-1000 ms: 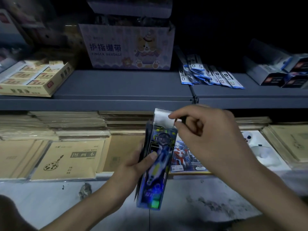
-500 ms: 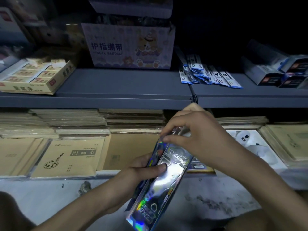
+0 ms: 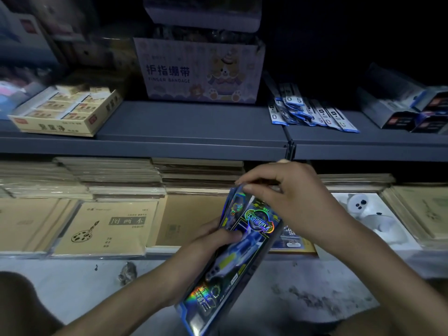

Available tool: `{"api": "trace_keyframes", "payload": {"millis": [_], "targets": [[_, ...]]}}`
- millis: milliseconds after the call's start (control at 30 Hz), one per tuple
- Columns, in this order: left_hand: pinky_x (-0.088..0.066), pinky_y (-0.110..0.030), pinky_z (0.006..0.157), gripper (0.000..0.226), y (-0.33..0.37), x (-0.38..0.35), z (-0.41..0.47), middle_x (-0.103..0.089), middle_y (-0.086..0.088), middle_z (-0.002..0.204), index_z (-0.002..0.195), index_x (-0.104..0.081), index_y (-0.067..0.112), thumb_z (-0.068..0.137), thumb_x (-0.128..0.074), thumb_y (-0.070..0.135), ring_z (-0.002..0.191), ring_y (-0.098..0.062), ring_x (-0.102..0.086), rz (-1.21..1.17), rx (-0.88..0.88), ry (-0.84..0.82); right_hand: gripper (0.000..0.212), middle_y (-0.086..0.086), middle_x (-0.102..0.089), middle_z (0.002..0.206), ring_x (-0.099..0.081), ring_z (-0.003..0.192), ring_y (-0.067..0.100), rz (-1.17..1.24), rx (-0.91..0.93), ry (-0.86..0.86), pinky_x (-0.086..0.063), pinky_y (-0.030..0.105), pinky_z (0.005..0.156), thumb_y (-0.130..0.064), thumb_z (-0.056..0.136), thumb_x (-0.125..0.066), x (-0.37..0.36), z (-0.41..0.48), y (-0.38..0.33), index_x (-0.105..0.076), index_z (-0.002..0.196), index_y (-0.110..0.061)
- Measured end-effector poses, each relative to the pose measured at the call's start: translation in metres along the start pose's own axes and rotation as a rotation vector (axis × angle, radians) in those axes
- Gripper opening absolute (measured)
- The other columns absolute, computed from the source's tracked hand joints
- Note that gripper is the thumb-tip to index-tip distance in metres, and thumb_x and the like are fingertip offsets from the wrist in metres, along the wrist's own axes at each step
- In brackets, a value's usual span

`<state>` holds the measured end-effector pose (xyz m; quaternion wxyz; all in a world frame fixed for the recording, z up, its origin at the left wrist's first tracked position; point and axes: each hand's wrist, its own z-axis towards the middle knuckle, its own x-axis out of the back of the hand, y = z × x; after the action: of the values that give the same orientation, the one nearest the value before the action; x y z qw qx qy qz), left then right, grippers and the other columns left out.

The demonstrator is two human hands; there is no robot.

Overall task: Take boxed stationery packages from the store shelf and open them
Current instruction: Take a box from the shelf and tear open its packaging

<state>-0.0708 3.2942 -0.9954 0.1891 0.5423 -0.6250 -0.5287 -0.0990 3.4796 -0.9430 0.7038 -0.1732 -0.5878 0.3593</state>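
A long, shiny holographic stationery box (image 3: 232,260) lies tilted in front of the lower shelf, its printed face toward me. My left hand (image 3: 213,241) grips the box's left side around its middle, thumb across the front. My right hand (image 3: 288,197) covers the box's top end, fingers curled over the edge and pinching it. The top flap itself is hidden under those fingers.
The grey upper shelf (image 3: 194,127) carries a finger bandage carton (image 3: 198,71), a cream box of erasers (image 3: 68,112), blue-and-white packets (image 3: 312,112) and dark boxes (image 3: 407,110). Below lie stacks of brown drawing books (image 3: 104,226) and a white toy pack (image 3: 366,214). Grey floor lies beneath.
The box has tipped from nearly upright to lying flatter with its face toward me. My right hand came down from the raised top flap onto the box's top end.
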Motion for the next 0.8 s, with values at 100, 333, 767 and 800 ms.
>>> {"api": "trace_keyframes", "payload": {"millis": [100,333,767,800], "targets": [[-0.054,-0.014,0.059,0.028,-0.001,0.002,0.001,-0.08,-0.004,0.084,0.099,-0.076,0.011,0.09,-0.055,-0.006,0.073,-0.011,-0.077,0.021,0.026,0.013,0.023,-0.007,-0.076,0.079,-0.069,0.075,0.006,0.124,-0.099,-0.043,-0.058,0.031,0.076,-0.017,0.072,-0.093,0.0,0.002,-0.001,-0.078,0.086,-0.027],[-0.058,-0.017,0.071,0.034,-0.004,0.005,0.011,-0.08,-0.006,0.089,0.084,-0.084,0.012,0.052,-0.075,0.015,0.08,-0.013,-0.077,0.014,0.091,0.032,0.01,-0.003,-0.074,0.074,-0.061,0.064,-0.001,0.141,-0.129,-0.048,-0.045,0.017,0.063,-0.012,0.08,-0.086,0.0,0.006,0.004,-0.08,0.078,-0.02],[-0.058,-0.019,0.079,0.04,-0.007,0.012,0.01,-0.08,-0.007,0.104,0.102,-0.079,0.011,0.064,-0.066,0.009,0.094,-0.014,-0.077,0.064,0.024,-0.067,0.021,-0.009,-0.067,0.069,-0.057,0.063,-0.002,0.089,-0.181,-0.124,-0.044,0.013,0.061,-0.018,0.071,-0.094,0.01,0.007,0.001,-0.074,0.073,-0.023],[-0.059,-0.021,0.081,0.041,-0.007,0.012,0.009,-0.079,-0.009,0.106,0.104,-0.078,0.011,0.066,-0.064,0.009,0.095,-0.015,-0.077,0.061,0.028,-0.081,0.019,-0.008,-0.068,0.07,-0.057,0.064,-0.001,0.103,-0.181,-0.137,-0.044,0.014,0.062,-0.018,0.073,-0.093,0.009,0.007,0.001,-0.075,0.074,-0.023]]}}
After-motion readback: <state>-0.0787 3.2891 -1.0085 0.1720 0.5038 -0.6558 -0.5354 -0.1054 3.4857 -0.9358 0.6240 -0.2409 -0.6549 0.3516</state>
